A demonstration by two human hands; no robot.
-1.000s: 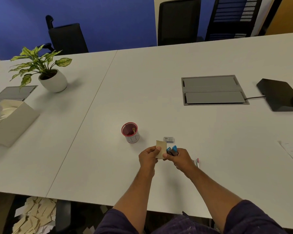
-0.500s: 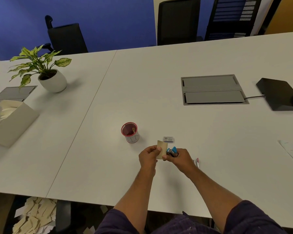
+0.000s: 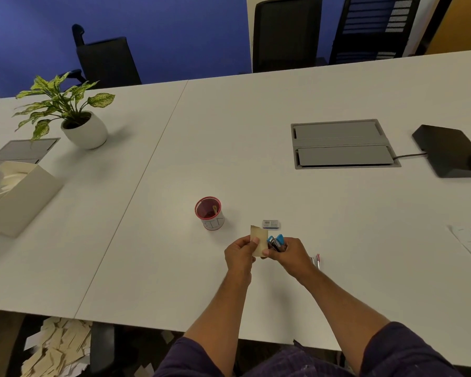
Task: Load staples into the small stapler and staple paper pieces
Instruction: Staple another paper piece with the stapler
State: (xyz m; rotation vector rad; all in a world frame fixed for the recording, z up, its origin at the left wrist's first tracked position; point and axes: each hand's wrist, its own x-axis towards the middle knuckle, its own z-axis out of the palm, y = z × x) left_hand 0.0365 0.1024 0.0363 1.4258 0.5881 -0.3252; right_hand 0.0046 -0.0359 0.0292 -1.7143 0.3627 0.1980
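Fingers of the left hand (image 3: 239,255) pinch the paper piece (image 3: 259,240) while the right hand (image 3: 288,254) grips the small stapler (image 3: 275,242) beside it above the table (image 3: 256,164), so stapling seems underway; next, its mouth must straddle the paper's edge before squeezing.

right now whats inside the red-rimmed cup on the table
Inside the small red-rimmed white cup a reddish lining shows, with one small tan piece leaning against the inner wall. The near wall hides part of the bottom, so anything lying low there cannot be seen.
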